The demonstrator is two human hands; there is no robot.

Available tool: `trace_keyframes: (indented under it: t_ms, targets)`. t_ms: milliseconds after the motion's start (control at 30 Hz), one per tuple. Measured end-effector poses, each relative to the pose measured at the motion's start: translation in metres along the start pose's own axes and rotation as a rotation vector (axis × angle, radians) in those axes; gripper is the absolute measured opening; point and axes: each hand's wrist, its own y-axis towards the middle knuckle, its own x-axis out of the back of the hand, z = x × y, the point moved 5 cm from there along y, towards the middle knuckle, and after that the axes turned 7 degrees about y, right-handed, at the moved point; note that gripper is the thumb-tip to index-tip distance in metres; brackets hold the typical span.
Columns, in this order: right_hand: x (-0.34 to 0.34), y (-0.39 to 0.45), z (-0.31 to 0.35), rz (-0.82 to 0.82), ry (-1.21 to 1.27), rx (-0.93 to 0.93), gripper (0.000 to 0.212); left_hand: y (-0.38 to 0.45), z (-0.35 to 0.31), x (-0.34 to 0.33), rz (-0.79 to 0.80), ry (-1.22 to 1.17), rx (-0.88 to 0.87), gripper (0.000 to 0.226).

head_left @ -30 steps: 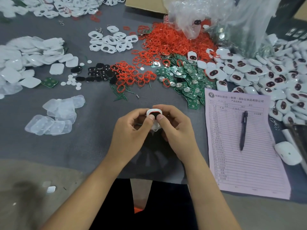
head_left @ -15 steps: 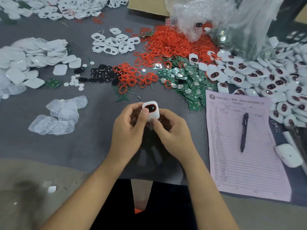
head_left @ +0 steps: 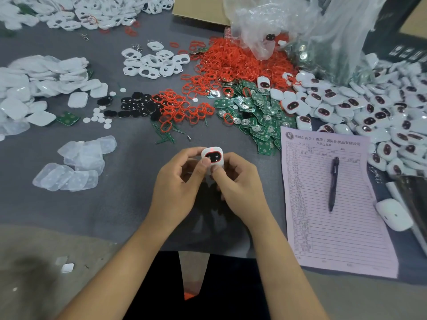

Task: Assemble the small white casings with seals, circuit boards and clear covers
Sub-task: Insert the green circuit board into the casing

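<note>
A small white casing (head_left: 213,155) with a black oval button ringed in red is held upright between both hands, above the grey table's near middle. A tiny red light shows near its top. My left hand (head_left: 178,185) pinches its left side, thumb on the button. My right hand (head_left: 240,183) pinches its right lower side. Red seals (head_left: 231,65) lie heaped at the back, green circuit boards (head_left: 254,112) right of centre, clear covers (head_left: 74,167) at the left, and black button pads (head_left: 136,107) in the middle.
Finished white units (head_left: 369,112) pile at the right. A pink form (head_left: 328,204) with a black pen (head_left: 332,183) lies right of my hands. Open white casing fronts (head_left: 152,61) and white back shells (head_left: 34,88) lie at the back left. A plastic bag (head_left: 300,26) stands behind.
Both hands have lifted the casing a little away from me and tilted its button face up toward the camera. A red light now shows on it.
</note>
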Motion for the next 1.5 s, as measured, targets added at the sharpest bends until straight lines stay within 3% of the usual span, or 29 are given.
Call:
trace_keyframes:
  t_ms: [1167, 1500]
  targets:
    - [0.0000, -0.0026, -0.0004, 0.021, 0.024, 0.010, 0.008, -0.0008, -0.0028, 0.0004, -0.015, 0.023, 0.015, 0.022]
    - [-0.0026, -0.0032, -0.0034, 0.032, 0.086, 0.043, 0.024, -0.0012, -0.0054, -0.0014, -0.014, 0.049, -0.006, 0.029]
